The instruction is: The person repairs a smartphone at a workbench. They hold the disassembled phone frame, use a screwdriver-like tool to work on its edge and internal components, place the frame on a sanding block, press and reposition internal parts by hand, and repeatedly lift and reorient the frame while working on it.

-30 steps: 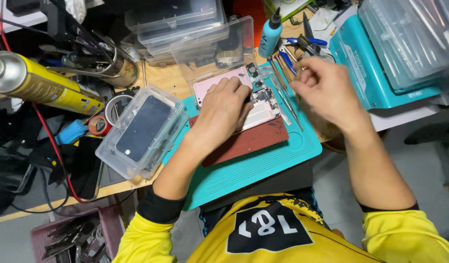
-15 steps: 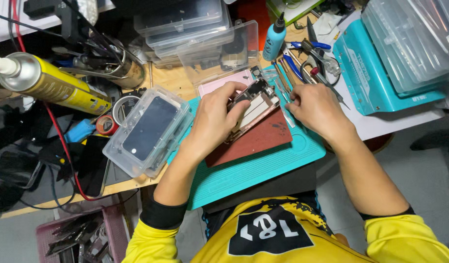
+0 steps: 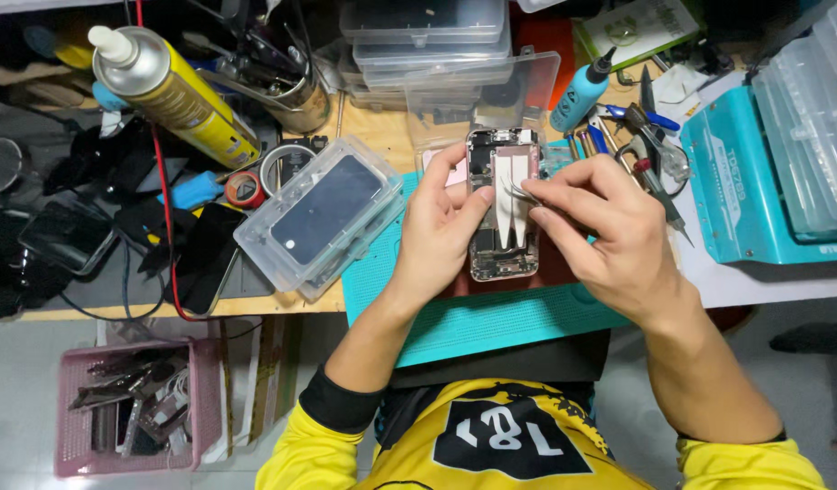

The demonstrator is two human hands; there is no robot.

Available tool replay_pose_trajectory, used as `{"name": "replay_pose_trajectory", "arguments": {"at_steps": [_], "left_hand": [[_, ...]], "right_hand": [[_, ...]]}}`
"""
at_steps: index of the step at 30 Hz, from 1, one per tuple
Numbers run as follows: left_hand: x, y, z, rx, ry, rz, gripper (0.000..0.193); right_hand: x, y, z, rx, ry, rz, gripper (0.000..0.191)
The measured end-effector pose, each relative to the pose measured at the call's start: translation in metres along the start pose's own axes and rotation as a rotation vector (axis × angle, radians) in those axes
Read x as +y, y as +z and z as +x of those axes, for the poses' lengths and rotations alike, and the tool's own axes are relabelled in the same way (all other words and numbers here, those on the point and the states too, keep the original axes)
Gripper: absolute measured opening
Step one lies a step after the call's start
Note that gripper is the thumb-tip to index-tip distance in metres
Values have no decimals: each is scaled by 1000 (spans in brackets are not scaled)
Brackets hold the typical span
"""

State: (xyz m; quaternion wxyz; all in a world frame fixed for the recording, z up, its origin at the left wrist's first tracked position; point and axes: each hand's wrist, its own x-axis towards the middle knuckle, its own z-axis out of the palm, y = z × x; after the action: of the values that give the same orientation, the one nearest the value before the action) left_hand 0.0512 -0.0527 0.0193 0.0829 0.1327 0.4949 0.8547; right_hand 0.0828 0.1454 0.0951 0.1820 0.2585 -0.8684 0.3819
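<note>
An opened phone body (image 3: 503, 207) with two white strips inside is held upright over the teal work mat (image 3: 491, 322). My left hand (image 3: 439, 227) grips its left edge, thumb resting on the inner parts. My right hand (image 3: 605, 231) pinches metal tweezers (image 3: 518, 192), whose tips touch one of the white strips in the middle of the phone.
A clear plastic case holding a phone screen (image 3: 320, 216) lies left of the mat. A yellow spray can (image 3: 173, 91), tape rolls (image 3: 246, 189), stacked clear boxes (image 3: 428, 36), a blue bottle (image 3: 582, 91), hand tools (image 3: 645, 145) and a teal box (image 3: 754, 181) crowd the bench. A pink basket (image 3: 132, 408) sits below.
The phone body has been lifted off the mat and turned upright in my left hand. My right hand has brought tweezers onto it. The view has moved closer.
</note>
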Motion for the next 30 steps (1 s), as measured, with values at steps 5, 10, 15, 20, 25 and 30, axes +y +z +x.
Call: {"name": "replay_pose_trajectory", "arguments": {"at_steps": [5, 10, 15, 20, 25, 30], "left_hand": [[8, 9, -10, 36, 54, 95, 51], [15, 10, -12, 45, 69, 163, 54], [19, 10, -12, 56, 60, 286, 56], [21, 7, -14, 48, 44, 320, 58], [19, 3, -15, 6, 9, 150, 61], [12, 1, -15, 4, 10, 107, 62]], "right_hand": [[-10, 7, 11, -17, 9, 13, 22], [-8, 7, 14, -61, 16, 40, 19], [-7, 8, 15, -77, 26, 52, 19], [-7, 10, 16, -84, 23, 68, 18], [-10, 15, 13, -42, 1, -4, 18], [-9, 22, 11, 0, -52, -64, 19]]}}
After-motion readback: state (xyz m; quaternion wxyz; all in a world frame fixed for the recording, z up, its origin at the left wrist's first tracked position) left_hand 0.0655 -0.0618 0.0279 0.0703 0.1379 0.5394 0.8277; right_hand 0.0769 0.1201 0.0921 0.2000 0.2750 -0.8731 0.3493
